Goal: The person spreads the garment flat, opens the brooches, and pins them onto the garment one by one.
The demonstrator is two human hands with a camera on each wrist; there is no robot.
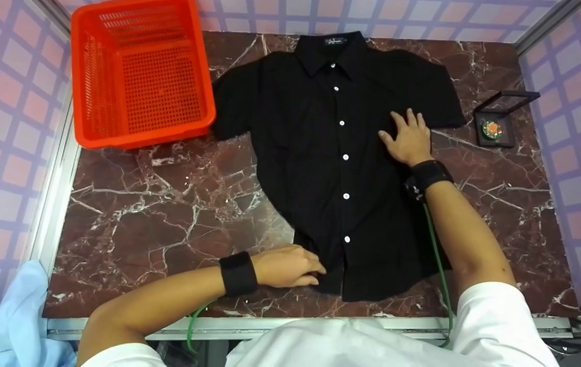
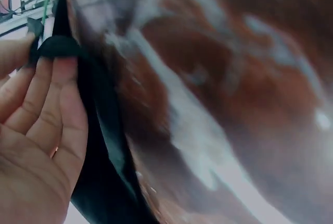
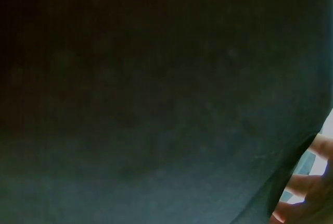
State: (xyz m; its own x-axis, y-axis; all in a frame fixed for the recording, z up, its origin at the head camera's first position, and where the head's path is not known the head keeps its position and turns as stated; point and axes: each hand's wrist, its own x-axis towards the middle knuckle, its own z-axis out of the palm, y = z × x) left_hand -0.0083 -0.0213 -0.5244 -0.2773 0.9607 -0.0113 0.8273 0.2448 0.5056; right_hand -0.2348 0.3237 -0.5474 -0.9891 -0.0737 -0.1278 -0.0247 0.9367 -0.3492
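Note:
A black short-sleeved button-up shirt (image 1: 305, 132) lies front up, its collar toward the far wall and a row of white buttons down the middle. At its lower left hem my left hand (image 1: 290, 266) pinches the cloth; in the left wrist view the fingers of that hand (image 2: 47, 114) hold a fold of dark fabric (image 2: 104, 130). The shirt's left side slants inward toward this hand. My right hand (image 1: 410, 137) rests with spread fingers on the shirt's right side, below the sleeve. Dark cloth (image 3: 156, 99) fills most of the right wrist view.
An orange-red plastic basket (image 1: 207, 76) stands at the back left, against the left sleeve. At the right, a small black open case (image 1: 504, 135) holds a round green-and-orange item. The tabletop (image 1: 168, 229) is reddish-brown marble pattern. Light blue cloth (image 1: 20, 316) hangs at the lower left.

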